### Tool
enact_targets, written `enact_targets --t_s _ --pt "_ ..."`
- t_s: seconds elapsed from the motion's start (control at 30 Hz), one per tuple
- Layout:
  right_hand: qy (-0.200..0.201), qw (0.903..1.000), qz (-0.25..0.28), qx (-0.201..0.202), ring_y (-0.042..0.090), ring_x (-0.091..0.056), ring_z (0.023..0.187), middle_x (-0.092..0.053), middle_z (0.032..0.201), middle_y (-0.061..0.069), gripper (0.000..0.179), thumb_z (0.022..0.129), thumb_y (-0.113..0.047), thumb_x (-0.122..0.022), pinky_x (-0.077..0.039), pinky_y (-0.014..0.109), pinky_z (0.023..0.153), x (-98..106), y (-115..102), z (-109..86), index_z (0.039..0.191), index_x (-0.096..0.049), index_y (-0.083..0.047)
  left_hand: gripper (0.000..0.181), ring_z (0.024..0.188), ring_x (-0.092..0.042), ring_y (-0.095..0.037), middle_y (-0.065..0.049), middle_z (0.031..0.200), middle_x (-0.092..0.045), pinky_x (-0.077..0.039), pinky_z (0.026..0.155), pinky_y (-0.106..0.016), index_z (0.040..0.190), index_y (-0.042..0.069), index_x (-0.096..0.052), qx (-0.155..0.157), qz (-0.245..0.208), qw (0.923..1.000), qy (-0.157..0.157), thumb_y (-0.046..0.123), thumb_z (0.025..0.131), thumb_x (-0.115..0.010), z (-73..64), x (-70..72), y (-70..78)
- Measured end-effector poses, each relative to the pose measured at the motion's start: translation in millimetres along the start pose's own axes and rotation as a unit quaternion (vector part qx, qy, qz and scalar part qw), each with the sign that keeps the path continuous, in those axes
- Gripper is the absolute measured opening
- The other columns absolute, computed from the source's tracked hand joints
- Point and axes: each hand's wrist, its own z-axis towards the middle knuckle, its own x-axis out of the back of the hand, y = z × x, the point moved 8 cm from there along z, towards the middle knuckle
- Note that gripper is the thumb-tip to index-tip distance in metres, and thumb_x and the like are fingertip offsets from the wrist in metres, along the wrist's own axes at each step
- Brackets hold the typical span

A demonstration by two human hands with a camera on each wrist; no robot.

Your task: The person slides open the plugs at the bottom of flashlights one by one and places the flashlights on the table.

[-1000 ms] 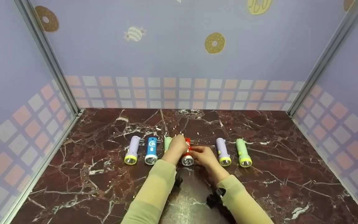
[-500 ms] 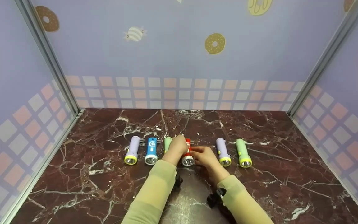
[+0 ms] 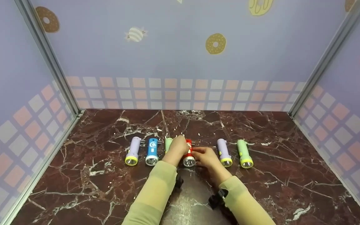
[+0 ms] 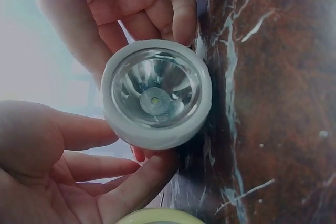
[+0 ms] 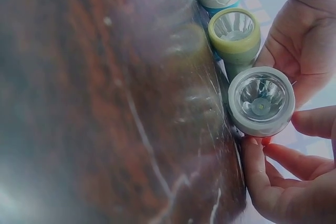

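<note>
A red flashlight [image 3: 189, 161] with a silver-white head lies on the marble table, its lens towards me. My left hand [image 3: 178, 147] reaches over its body from the left and grips it, covering much of the red barrel. From the right side my right hand [image 3: 205, 156] holds it too, fingertips right at the barrel. The wrist views show fingers of both hands curled about the flashlight, behind its round white rim [image 4: 157, 141]. Just left of it lies a green flashlight [image 3: 168, 143], partly hidden by my left hand; its yellow rim [image 5: 255, 40] shows in the right wrist view.
A purple flashlight [image 3: 134, 147] and a blue one [image 3: 152, 148] lie to the left. To the right lie another purple flashlight [image 3: 223, 148] and a green one [image 3: 244, 151]. Patterned panels [image 3: 180, 62] wall in the table [image 3: 89, 193] at the back and sides.
The red flashlight's head has shifted very slightly to the right. Both hands stay practically in place on it, and the other flashlights have not moved.
</note>
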Motion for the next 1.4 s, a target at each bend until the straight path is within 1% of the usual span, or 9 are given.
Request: enact_targets --t_s 0.3,0.43,0.57,0.63,0.77,0.93,1.1,1.2,1.4 --pt "-0.006 0.9998 0.019 0.009 0.009 -0.066 0.074 -0.075 0.097 0.011 0.036 0.098 -0.006 -0.061 -0.058 0.024 0.066 2 -4 -4.2 0.128 -0.064 0.011 0.024 0.1 -0.071 -0.035 -0.022 0.108 -0.074 -0.059 0.09 -0.044 0.109 -0.007 -0.069 0.002 -0.004 1.0 0.006 0.007 0.09 -0.069 -2.8 4.4 2.1" --pt "0.005 0.9999 0.006 0.007 0.011 -0.068 0.078 -0.075 0.106 0.016 0.034 0.099 -0.007 -0.062 -0.059 0.026 0.069 7 -6 -5.4 0.128 -0.065 0.009 0.025 0.101 -0.071 -0.035 -0.023 0.11 -0.074 -0.059 0.089 -0.044 0.111 -0.007 -0.069 -0.003 0.002 1.0 0.007 0.01 0.093 -0.069 -3.9 7.1 4.8" --pt "0.019 0.9995 -0.02 0.016 0.022 -0.074 0.088 -0.073 0.117 0.025 0.035 0.099 -0.008 -0.062 -0.061 0.029 0.072 12 -10 -5.1 0.129 -0.064 0.009 0.022 0.099 -0.072 -0.034 -0.021 0.108 -0.075 -0.06 0.085 -0.043 0.108 -0.006 -0.071 0.002 -0.003 0.9999 0.016 0.013 0.096 -0.067 -3.4 11.1 7.0" --pt "0.025 0.9989 -0.03 0.025 0.029 -0.075 0.094 -0.072 0.119 0.027 0.035 0.099 -0.007 -0.062 -0.061 0.03 0.071 15 -13 -4.9 0.129 -0.064 0.01 0.021 0.098 -0.073 -0.033 -0.02 0.107 -0.075 -0.061 0.083 -0.042 0.106 -0.005 -0.072 0.003 -0.007 0.9996 0.028 0.014 0.097 -0.066 -2.7 13.9 8.2" --pt "0.026 0.9985 -0.028 0.039 0.037 -0.075 0.102 -0.071 0.12 0.029 0.036 0.098 -0.006 -0.061 -0.063 0.036 0.078 21 -19 -4.7 0.129 -0.063 0.012 0.024 0.102 -0.072 -0.035 -0.022 0.108 -0.074 -0.061 0.085 -0.044 0.106 -0.005 -0.073 -0.008 -0.02 0.9981 0.058 0.017 0.098 -0.065 -3.2 20.2 13.1" --pt "0.024 0.9979 -0.018 0.057 0.036 -0.075 0.101 -0.068 0.122 0.033 0.037 0.099 -0.005 -0.059 -0.062 0.044 0.088 30 -27 -5.8 0.13 -0.06 0.016 0.032 0.115 -0.069 -0.037 -0.024 0.119 -0.072 -0.057 0.097 -0.047 0.12 -0.006 -0.07 -0.024 -0.05 0.9949 0.084 0.018 0.099 -0.065 -5.1 22.8 20.9" --pt "0.035 0.9971 -0.011 0.067 0.038 -0.074 0.103 -0.065 0.127 0.034 0.036 0.1 -0.004 -0.058 -0.061 0.048 0.093 40 -34 -10.0 0.13 -0.06 0.015 0.039 0.127 -0.062 -0.037 -0.022 0.133 -0.067 -0.052 0.107 -0.047 0.134 -0.002 -0.064 -0.035 -0.085 0.9919 0.088 0.018 0.1 -0.062 -6.1 21.1 28.0" --pt "0.033 0.9975 0.002 0.062 0.04 -0.072 0.108 -0.062 0.132 0.035 0.036 0.101 -0.004 -0.058 -0.058 0.051 0.098 46 -37 -11.6 0.133 -0.059 0.014 0.039 0.127 -0.063 -0.037 -0.021 0.134 -0.067 -0.052 0.107 -0.047 0.134 -0.001 -0.064 -0.047 -0.101 0.9894 0.093 0.018 0.1 -0.062 -7.0 20.1 33.8" --pt "0.06 0.9965 -0.012 0.056 0.033 -0.073 0.107 -0.064 0.132 0.033 0.039 0.102 -0.009 -0.059 -0.059 0.047 0.098 66 -38 -11.5 0.135 -0.059 0.011 0.04 0.12 -0.067 -0.035 -0.021 0.125 -0.071 -0.055 0.102 -0.044 0.135 -0.002 -0.063 -0.064 -0.123 0.9869 0.083 0.018 0.1 -0.062 -9.8 12.9 48.0"
